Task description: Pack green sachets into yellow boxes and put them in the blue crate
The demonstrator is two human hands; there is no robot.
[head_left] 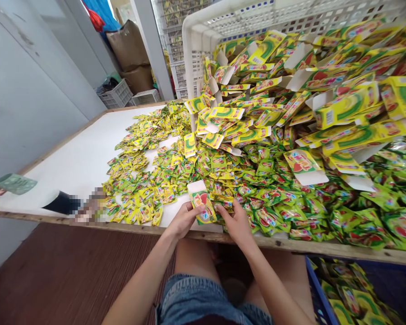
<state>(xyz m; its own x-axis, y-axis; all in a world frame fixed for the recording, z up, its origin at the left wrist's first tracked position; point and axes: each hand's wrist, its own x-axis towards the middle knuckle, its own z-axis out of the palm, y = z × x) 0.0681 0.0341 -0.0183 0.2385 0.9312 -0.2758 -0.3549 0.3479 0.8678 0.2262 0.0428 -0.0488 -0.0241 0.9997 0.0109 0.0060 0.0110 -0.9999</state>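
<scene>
My left hand [182, 220] grips a small yellow-green carton [200, 201] with its white flap open at the top, held upright at the near table edge. My right hand [236, 222] rests against the carton's right side, its fingers on several green-yellow sachets [223, 201]. A wide spread of such sachets [176, 167] covers the white tabletop [84, 158]. Behind it rises a heap of empty folded cartons [291, 99], spilling out of a tipped white plastic crate [203, 40].
A green mug [11, 184] stands at the table's left near corner, with a dark object [59, 201] beside it. A blue bin [355, 293] with filled cartons sits under the table at the right. Stacked crates and brown sacks [128, 49] stand at the back.
</scene>
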